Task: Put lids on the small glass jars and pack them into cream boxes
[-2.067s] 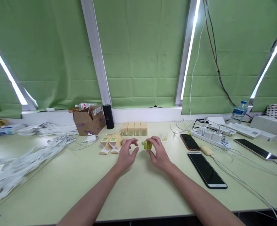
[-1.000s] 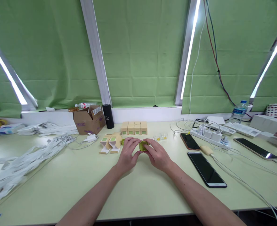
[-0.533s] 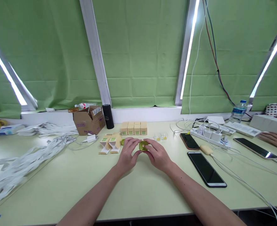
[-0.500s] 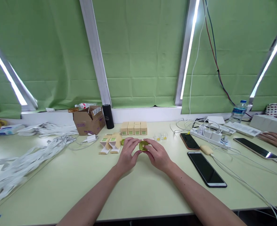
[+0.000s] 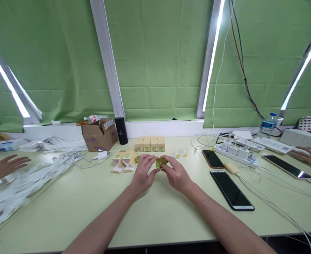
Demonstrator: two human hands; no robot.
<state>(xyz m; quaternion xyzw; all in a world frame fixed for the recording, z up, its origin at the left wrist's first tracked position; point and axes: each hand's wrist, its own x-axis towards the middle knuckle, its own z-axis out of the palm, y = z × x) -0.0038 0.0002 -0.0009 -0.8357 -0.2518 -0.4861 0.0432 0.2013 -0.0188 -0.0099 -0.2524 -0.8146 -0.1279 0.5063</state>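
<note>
Between my two hands is a small square olive-green case; its inside is too small to make out. My left hand pinches its left side with thumb and fingers. On the other side, my right hand grips it, with a fingertip over the front part. Partly hidden behind my left hand lies another green piece. Two opened kraft cartons lie left of my hands. Several closed kraft boxes stand in a row behind. Two clear little containers with yellow bits sit behind my right hand.
Phones, a power strip and tangled white cables occupy the right. White strips cover the left, with a cardboard box and black cylinder behind. Other people's hands reach in at both sides.
Another person's hand has come in at the left over the white strips. At the far right, the other hand has shifted and now touches a white item. My hands barely move.
</note>
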